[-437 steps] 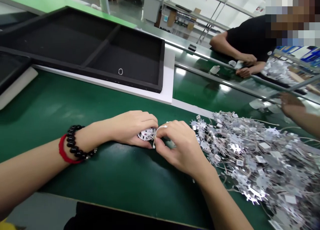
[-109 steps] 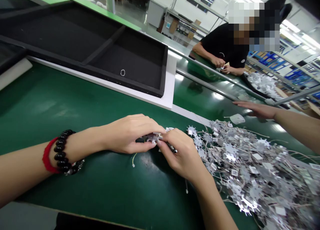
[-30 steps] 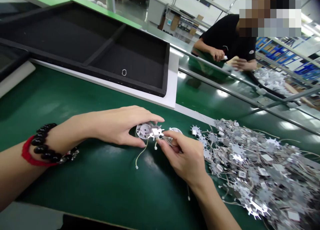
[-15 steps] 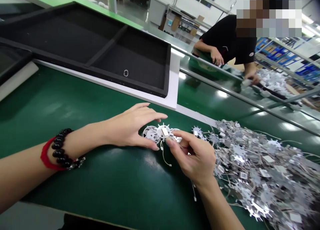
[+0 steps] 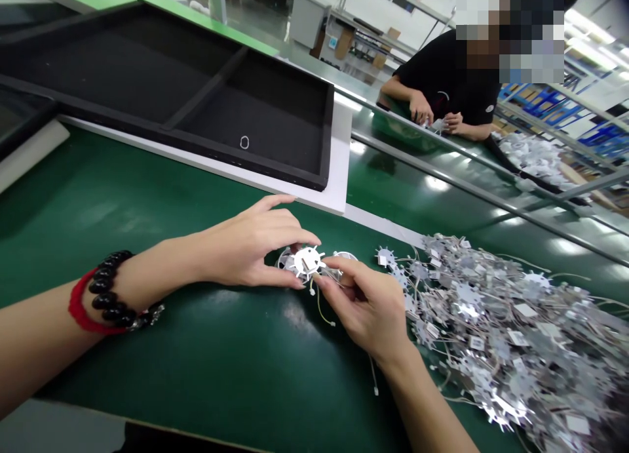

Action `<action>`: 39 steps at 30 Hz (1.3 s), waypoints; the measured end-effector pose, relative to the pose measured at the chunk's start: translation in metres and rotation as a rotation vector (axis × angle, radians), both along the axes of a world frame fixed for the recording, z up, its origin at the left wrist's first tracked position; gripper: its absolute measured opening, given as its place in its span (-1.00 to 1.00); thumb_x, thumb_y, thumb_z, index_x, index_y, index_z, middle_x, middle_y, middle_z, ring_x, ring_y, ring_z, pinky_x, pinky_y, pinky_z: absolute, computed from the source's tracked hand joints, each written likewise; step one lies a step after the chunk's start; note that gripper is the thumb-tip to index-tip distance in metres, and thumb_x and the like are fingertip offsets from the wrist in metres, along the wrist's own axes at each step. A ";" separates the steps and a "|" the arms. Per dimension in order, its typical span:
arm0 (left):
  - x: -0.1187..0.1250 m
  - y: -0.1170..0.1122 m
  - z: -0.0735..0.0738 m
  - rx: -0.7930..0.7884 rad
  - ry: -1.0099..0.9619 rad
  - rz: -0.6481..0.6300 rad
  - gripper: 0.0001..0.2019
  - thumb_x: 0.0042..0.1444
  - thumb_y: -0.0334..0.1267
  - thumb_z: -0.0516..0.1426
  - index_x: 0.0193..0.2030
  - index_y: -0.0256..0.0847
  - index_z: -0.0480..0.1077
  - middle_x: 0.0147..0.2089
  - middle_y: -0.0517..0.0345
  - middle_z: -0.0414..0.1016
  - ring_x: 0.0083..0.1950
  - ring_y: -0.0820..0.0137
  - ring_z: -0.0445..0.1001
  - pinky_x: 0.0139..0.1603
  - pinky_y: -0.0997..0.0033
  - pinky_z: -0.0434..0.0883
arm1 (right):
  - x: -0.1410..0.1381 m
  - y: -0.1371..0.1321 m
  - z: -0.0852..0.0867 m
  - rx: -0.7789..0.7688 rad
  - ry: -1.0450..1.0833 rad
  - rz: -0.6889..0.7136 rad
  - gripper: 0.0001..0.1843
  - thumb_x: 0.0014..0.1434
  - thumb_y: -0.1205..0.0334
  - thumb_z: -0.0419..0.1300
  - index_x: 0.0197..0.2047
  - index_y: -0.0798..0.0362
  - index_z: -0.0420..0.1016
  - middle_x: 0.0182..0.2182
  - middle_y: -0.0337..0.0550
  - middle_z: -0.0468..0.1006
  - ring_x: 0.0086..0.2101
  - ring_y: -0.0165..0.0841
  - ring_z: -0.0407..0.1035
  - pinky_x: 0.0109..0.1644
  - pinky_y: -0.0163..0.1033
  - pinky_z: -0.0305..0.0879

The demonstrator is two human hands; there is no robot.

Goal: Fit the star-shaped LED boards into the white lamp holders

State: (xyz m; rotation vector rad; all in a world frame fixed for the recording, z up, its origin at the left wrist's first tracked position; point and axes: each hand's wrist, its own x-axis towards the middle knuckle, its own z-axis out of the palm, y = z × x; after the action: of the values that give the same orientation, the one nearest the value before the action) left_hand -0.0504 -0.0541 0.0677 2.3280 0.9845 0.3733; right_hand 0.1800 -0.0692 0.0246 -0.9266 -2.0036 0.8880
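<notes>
My right hand (image 5: 371,302) pinches a small shiny spoked metal disc (image 5: 308,264) at its right edge. The disc has a pale square on its face, and a thin yellowish wire with a white plug (image 5: 324,314) hangs below it. My left hand (image 5: 250,246) is held around the disc's left side, thumb and fingers apart; whether they touch it I cannot tell. Partly hidden under the disc and my fingers are round white plastic frames, one on the left (image 5: 284,259) and one on the right (image 5: 345,256). Another plugged wire (image 5: 374,374) dangles below my right hand.
A large heap of similar spoked discs with wires (image 5: 496,335) covers the right side of the green table (image 5: 236,374). Behind my hands lies a black divided tray (image 5: 275,118) on a white board (image 5: 339,171). Across a metal rail (image 5: 442,168), a co-worker (image 5: 442,79) handles pale parts.
My right hand has moved slightly left, bringing the spoked disc between my left thumb and fingers. The co-worker's hands have come together.
</notes>
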 end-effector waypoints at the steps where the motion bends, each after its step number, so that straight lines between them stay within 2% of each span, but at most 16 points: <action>1: 0.000 0.001 0.001 -0.005 0.009 -0.002 -0.52 0.14 -0.13 0.32 0.10 -0.39 0.38 -0.14 0.07 0.49 -0.10 0.33 0.44 0.45 0.13 -0.08 | 0.000 0.000 0.000 0.002 -0.008 0.009 -0.85 0.27 0.27 0.21 -0.19 0.18 0.56 -0.66 -0.40 0.23 -0.65 -0.54 0.10 -0.55 -0.40 0.09; 5: -0.002 0.003 0.004 -0.068 0.043 -0.011 -0.58 0.18 -0.14 0.29 0.10 -0.31 0.39 -0.14 0.12 0.47 -0.09 0.35 0.43 0.45 0.15 -0.11 | 0.001 0.001 -0.002 0.016 -0.021 0.029 -0.83 0.28 0.26 0.21 -0.19 0.20 0.56 -0.64 -0.36 0.32 -0.64 -0.53 0.15 -0.53 -0.39 0.11; 7: -0.003 0.004 0.005 -0.108 0.052 -0.016 -0.57 0.18 -0.13 0.29 0.11 -0.29 0.38 -0.09 0.11 0.46 -0.02 0.33 0.41 0.44 0.17 -0.09 | 0.001 0.000 -0.003 0.010 -0.032 0.038 -0.83 0.28 0.25 0.21 -0.19 0.20 0.56 -0.63 -0.34 0.36 -0.64 -0.53 0.17 -0.53 -0.39 0.10; 10: -0.007 0.003 0.002 -0.157 0.080 -0.015 -0.57 0.17 -0.09 0.29 0.11 -0.22 0.38 0.05 0.07 0.42 0.17 0.24 0.30 0.38 0.19 0.06 | 0.000 -0.001 -0.003 0.000 -0.059 0.060 -0.81 0.29 0.24 0.19 -0.18 0.19 0.56 -0.61 -0.30 0.42 -0.64 -0.52 0.21 -0.53 -0.39 0.10; 13: -0.010 0.001 0.000 -0.204 0.108 -0.022 -0.59 0.17 -0.09 0.29 0.09 -0.17 0.38 0.12 0.07 0.38 0.24 0.21 0.23 0.29 0.22 0.16 | -0.001 -0.001 -0.003 -0.003 -0.100 0.073 -0.81 0.29 0.22 0.19 -0.19 0.16 0.56 -0.60 -0.28 0.45 -0.63 -0.51 0.25 -0.52 -0.38 0.11; 16: -0.010 0.001 0.000 -0.241 0.123 -0.025 -0.60 0.18 -0.09 0.28 0.10 -0.16 0.37 0.13 0.09 0.38 0.25 0.22 0.23 0.32 0.23 0.14 | 0.000 -0.001 -0.003 0.002 -0.153 0.077 -0.81 0.29 0.21 0.18 -0.21 0.14 0.57 -0.59 -0.28 0.46 -0.62 -0.50 0.28 -0.49 -0.38 0.13; 24: -0.008 0.004 0.001 -0.360 0.107 -0.020 -0.59 0.16 -0.05 0.29 0.06 -0.15 0.36 0.07 0.18 0.45 0.20 0.32 0.34 0.47 0.21 -0.11 | 0.001 -0.003 -0.004 0.024 -0.172 0.106 -0.83 0.29 0.22 0.19 -0.20 0.11 0.59 -0.55 -0.27 0.51 -0.58 -0.48 0.32 -0.47 -0.37 0.14; 32: -0.012 0.004 -0.004 -0.329 0.095 -0.028 -0.55 0.13 -0.04 0.32 0.07 -0.17 0.36 0.07 0.15 0.47 0.18 0.31 0.38 0.48 0.19 -0.09 | 0.002 -0.003 -0.006 0.041 -0.158 0.106 -0.83 0.29 0.23 0.21 -0.17 0.12 0.59 -0.47 -0.22 0.58 -0.52 -0.46 0.41 -0.41 -0.36 0.21; 39: -0.010 0.004 -0.004 -0.406 0.111 0.008 -0.55 0.12 -0.02 0.32 0.06 -0.16 0.36 0.07 0.15 0.46 0.15 0.31 0.39 0.46 0.19 -0.06 | 0.000 -0.003 -0.004 0.022 -0.173 0.102 -0.83 0.28 0.24 0.20 -0.19 0.12 0.59 -0.52 -0.26 0.53 -0.57 -0.48 0.32 -0.46 -0.37 0.15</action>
State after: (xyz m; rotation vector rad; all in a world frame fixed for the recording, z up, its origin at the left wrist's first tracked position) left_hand -0.0605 -0.0504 0.0639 1.9916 1.0159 0.0384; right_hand 0.1804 -0.0719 0.0207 -0.9228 -2.2204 0.8643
